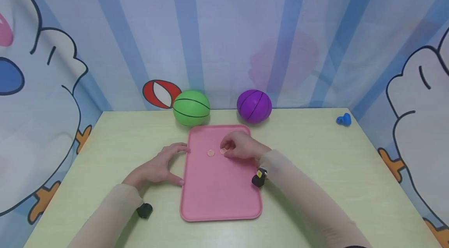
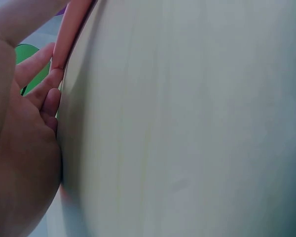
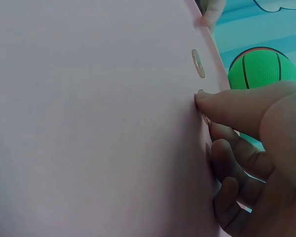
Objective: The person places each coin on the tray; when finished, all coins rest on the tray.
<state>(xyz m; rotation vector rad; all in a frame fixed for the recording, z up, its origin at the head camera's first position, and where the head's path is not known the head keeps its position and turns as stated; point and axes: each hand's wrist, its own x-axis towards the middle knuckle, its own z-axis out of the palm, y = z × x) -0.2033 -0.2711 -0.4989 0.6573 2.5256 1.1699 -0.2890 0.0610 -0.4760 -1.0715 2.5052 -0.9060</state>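
A pink tray (image 1: 221, 197) lies on the table, with two round gold-coloured coins on it. One coin (image 1: 211, 153) lies flat in the tray's upper half, a short way left of the right hand. The right hand (image 1: 242, 146) pinches the other coin (image 1: 223, 151) between thumb and fingers, down at the tray's surface; the thumb covers part of that coin (image 3: 205, 119) in the right wrist view. At the tray's left rim, the left hand (image 1: 158, 167) touches the edge with spread fingers and thumb. In the left wrist view its fingers (image 2: 38, 63) rest against the rim.
Behind the tray stand a green ball (image 1: 191, 108) and a purple ball (image 1: 254, 106), both with black lines. A small blue object (image 1: 344, 119) sits at the table's far right corner. A striped blue cloth (image 1: 224, 37) with cartoon figures hangs behind the table (image 1: 308, 139).
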